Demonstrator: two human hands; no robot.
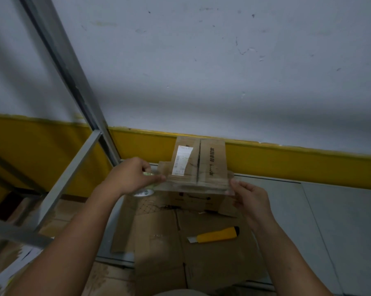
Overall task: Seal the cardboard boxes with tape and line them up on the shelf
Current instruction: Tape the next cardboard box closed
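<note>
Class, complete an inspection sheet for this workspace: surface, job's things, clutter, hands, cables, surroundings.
Surface: grey metal shelf board, partly under flattened brown cardboard.
Job's things: brown cardboard box with a white label; strip of clear tape stretched between the hands before it; clear tape roll.
Clutter: yellow utility knife lying on the flattened cardboard.
Hands: left hand grips the roll; right hand pinches the tape's end.
Cables: nothing seen.
Surroundings: grey metal shelf post; white wall with yellow band.

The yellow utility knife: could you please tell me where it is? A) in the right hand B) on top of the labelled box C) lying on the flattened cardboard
C: the utility knife lies loose on the flattened cardboard, its blade end pointing left.
</note>
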